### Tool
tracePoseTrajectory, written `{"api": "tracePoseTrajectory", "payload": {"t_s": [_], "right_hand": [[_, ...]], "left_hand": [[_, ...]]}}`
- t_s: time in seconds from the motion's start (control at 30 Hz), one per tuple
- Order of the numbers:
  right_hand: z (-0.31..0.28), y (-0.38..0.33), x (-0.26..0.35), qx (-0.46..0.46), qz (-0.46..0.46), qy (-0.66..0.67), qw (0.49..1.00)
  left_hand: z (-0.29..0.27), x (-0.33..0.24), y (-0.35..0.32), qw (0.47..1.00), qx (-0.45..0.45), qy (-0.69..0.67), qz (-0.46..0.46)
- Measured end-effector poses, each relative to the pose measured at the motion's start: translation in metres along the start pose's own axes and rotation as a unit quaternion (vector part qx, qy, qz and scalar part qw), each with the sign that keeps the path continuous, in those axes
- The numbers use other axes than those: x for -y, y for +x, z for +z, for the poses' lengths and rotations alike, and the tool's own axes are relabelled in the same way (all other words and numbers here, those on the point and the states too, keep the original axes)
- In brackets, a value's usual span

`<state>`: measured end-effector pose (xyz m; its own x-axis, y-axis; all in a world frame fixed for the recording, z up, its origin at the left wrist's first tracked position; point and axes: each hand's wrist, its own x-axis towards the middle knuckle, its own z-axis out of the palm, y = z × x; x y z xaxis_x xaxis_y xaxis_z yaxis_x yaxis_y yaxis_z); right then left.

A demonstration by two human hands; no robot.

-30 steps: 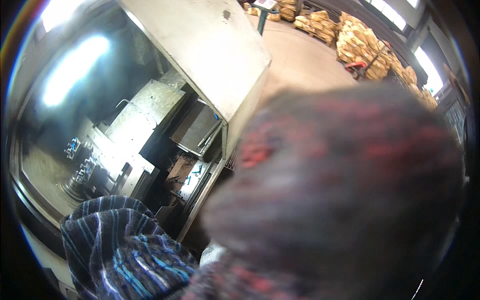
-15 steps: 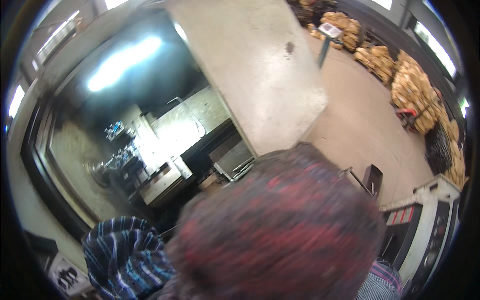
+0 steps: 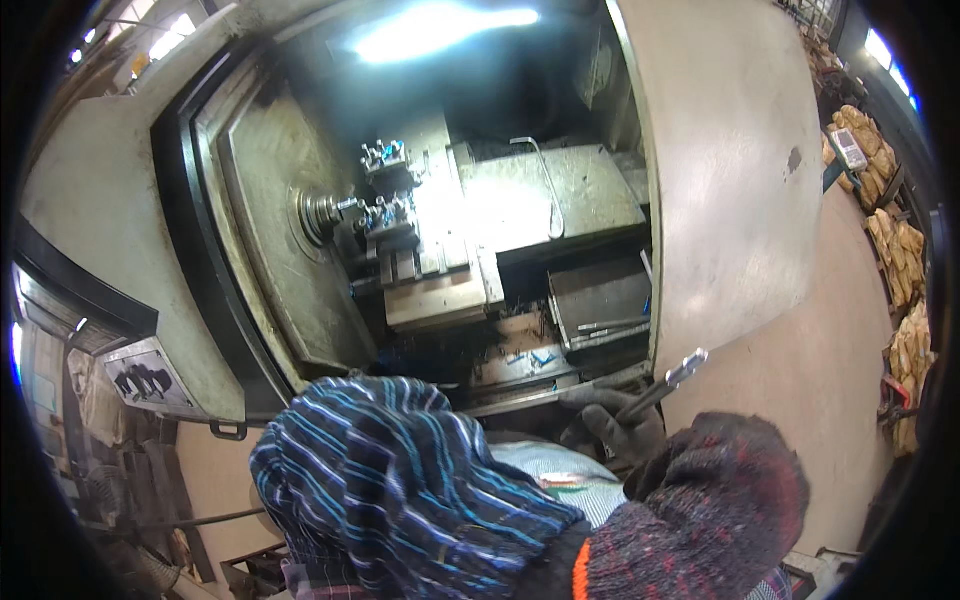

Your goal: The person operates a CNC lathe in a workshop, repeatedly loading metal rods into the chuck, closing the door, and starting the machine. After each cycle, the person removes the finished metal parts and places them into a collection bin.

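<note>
Two gloved hands are in view. The right hand (image 3: 612, 436), one dark grey glove, has its fingers closed round one metal rod (image 3: 660, 388), which slants up to the right near the lower corner of one pale door panel (image 3: 730, 170). The left hand (image 3: 718, 500), in one dark red-flecked glove, is just beside it; its fingers are hidden, so I cannot tell whether it holds anything. Inside one machine (image 3: 270, 190) are one round chuck (image 3: 318, 215), two tool clusters (image 3: 390, 222), one bent pipe (image 3: 546, 185) and one lit lamp (image 3: 445, 33)
</note>
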<state>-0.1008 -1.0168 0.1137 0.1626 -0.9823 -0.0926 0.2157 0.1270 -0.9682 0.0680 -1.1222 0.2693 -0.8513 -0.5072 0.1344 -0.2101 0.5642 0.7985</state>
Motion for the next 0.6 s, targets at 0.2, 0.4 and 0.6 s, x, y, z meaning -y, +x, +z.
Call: {"api": "tracePoseTrajectory", "payload": {"t_s": [0.2, 0.4, 0.6], "right_hand": [[0.007, 0.016, 0.012, -0.005, 0.022, 0.003, 1.0], [0.006, 0.036, 0.012, -0.005, 0.011, -0.048, 0.999], [0.016, 0.044, -0.003, -0.101, -0.004, -0.015, 0.995]], "left_hand": [[-0.057, 0.011, 0.023, 0.998, 0.047, -0.006, -0.029], [-0.208, 0.073, 0.064, 0.967, -0.009, 0.127, -0.221], [-0.312, 0.335, 0.035, 0.75, -0.021, 0.518, -0.411]]}}
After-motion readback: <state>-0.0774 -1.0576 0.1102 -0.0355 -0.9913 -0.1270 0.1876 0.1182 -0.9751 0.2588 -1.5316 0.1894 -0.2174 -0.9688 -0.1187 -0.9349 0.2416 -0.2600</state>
